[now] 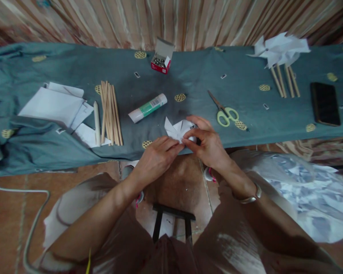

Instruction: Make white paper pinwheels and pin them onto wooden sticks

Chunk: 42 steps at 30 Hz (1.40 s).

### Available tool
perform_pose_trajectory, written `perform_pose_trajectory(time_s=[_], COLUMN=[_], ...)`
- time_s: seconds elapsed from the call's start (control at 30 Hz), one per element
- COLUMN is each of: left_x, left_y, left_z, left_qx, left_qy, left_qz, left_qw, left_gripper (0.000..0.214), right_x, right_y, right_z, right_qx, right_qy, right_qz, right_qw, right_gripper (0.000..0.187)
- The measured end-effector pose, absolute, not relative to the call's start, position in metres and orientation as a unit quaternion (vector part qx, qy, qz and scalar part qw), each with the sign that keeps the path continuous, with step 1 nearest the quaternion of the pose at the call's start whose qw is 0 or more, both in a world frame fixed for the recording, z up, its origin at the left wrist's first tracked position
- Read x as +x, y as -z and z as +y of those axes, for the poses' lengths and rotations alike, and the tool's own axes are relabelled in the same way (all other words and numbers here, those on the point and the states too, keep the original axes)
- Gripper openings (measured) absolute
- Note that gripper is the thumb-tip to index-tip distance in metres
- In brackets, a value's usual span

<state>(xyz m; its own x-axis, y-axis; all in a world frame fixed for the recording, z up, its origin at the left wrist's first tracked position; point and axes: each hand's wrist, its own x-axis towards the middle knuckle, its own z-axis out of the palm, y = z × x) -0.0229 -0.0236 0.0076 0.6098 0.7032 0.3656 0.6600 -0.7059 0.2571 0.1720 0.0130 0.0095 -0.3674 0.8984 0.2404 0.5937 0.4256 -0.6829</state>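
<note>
A small folded white paper shape [177,129] lies at the near edge of a table covered in teal cloth [45,68]. My left hand [157,158] pinches its near corner with fingers pressed together. My right hand [207,142] curls over the paper's right side, fingers closed on it. A metal bangle [250,198] sits on my right wrist. A glue stick [148,108] lies just beyond the paper.
Wooden sticks [110,112] and white paper sheets [55,106] lie at the left. Green-handled scissors [224,112], finished paper pinwheels on sticks [280,53], a dark phone [325,103] and a small open box of pins [161,59] lie farther off. A black stool [173,220] stands below.
</note>
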Motion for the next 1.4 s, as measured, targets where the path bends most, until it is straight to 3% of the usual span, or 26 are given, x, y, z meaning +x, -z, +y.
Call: perform_pose_trajectory(time_s=[1.07,1.4], left_x=[-0.0212,-0.0209], left_y=[-0.0065,-0.0074], left_z=[-0.0212,-0.0206], left_qx=[0.891,0.891], left_qy=[-0.233,-0.237], left_qz=[0.38,0.379], left_qw=[0.079,0.076], left_gripper=[0.018,0.016], right_x=[0.1708,0.1711], right_y=[-0.0038,-0.0032], right_z=[0.0095,0.007], right_qx=[-0.485,-0.473], right_qy=[-0.231,-0.214], right_qz=[-0.785,-0.798], right_qw=[0.308,0.306], right_gripper=[0.002,0.013])
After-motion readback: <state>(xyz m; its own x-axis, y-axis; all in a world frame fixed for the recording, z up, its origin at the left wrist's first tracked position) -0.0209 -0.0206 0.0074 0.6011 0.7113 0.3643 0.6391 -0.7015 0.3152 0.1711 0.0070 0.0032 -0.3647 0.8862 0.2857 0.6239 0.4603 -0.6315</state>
